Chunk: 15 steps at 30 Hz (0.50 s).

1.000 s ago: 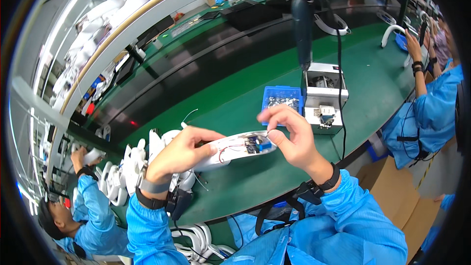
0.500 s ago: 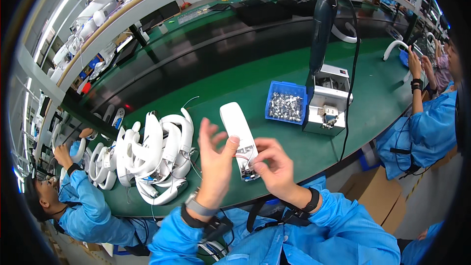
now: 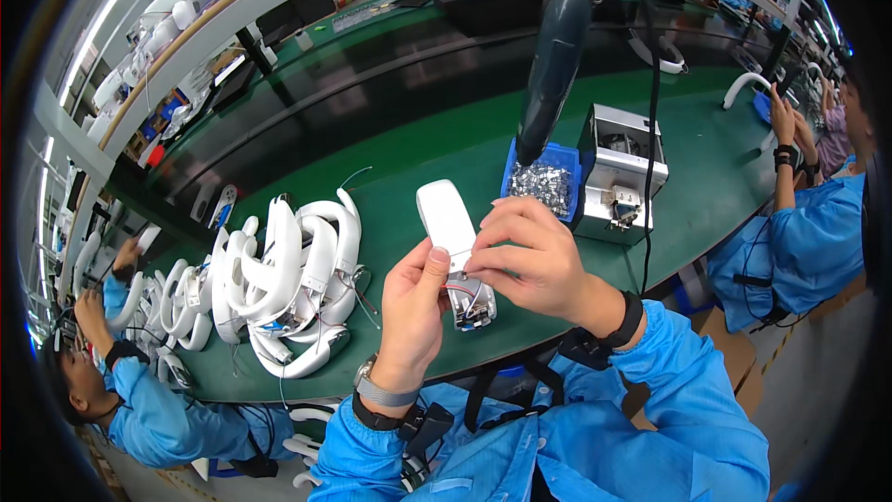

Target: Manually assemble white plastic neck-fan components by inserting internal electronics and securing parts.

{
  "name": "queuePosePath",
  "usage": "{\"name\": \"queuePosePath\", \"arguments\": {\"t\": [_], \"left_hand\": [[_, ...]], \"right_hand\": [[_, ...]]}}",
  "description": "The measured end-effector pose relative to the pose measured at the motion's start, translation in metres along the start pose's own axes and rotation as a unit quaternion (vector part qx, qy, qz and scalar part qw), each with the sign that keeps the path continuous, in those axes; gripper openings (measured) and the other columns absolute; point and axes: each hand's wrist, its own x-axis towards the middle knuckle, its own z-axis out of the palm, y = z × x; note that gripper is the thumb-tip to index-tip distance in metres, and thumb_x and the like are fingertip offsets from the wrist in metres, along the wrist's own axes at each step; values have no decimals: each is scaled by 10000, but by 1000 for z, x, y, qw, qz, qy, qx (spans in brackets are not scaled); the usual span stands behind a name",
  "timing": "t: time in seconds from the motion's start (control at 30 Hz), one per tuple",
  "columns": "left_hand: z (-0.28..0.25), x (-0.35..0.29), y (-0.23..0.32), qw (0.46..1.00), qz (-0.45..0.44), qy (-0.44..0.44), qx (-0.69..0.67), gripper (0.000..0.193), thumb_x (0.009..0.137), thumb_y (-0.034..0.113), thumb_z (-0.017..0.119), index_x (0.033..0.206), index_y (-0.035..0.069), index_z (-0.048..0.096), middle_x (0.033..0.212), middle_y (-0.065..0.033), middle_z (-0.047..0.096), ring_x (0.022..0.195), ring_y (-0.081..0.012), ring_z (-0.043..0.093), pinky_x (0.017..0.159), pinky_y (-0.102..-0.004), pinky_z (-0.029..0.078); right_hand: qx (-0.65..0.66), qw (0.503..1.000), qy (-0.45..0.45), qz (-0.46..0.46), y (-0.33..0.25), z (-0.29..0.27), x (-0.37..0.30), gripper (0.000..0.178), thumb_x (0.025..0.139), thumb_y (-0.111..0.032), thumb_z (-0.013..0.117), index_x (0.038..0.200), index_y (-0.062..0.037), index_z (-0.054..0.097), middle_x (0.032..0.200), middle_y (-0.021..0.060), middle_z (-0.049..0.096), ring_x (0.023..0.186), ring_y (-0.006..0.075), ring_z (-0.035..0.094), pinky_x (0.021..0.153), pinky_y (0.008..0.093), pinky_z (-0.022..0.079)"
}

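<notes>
A long white plastic housing is held just above the near edge of the green workbench. Its near end is uncovered and shows red and dark wires and small metal and electronic parts. My left hand is closed around the housing's left side, thumb on top at its middle. My right hand pinches at the right edge beside the wires, finger and thumb bent close together. Whether a small part is also between those right fingertips cannot be made out.
White curved housings with loose wires are piled at left. Beyond my right hand hang a dark electric screwdriver and its cable, over a blue bin of small metal parts. A metal box-shaped machine stands beside it. Co-workers sit on both sides.
My left hand has closed onto the housing, and my right hand has moved up from its wired end to its middle. The screwdriver has swung left over the bin.
</notes>
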Motion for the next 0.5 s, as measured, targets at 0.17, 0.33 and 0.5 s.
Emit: {"name": "queuePosePath", "arguments": {"t": [0.17,0.33,0.5], "left_hand": [[1,0,5,1000,-17,-18,8,397,1042,246,496,1321,-37,507,1117,-143,676,949,-177,686,785,-297,581],[1,-3,12,999,-26,-20,23,421,1045,244,477,1349,-48,475,1177,-208,659,1017,-255,690,831,-345,591],[5,3,10,1000,-15,-21,9,444,1041,264,492,1354,-49,473,1163,-204,666,998,-247,695,817,-340,595]], "right_hand": [[-36,999,38,0,6,-5,6,147,678,-30,761,792,-70,677,814,30,650,787,239,628,731,378,521],[-220,971,52,81,74,-38,0,56,733,-59,734,760,-60,684,794,50,672,716,231,644,641,341,524],[-227,964,38,132,91,-46,-11,53,736,-42,737,774,-44,701,814,57,685,737,226,663,655,322,529]]}}
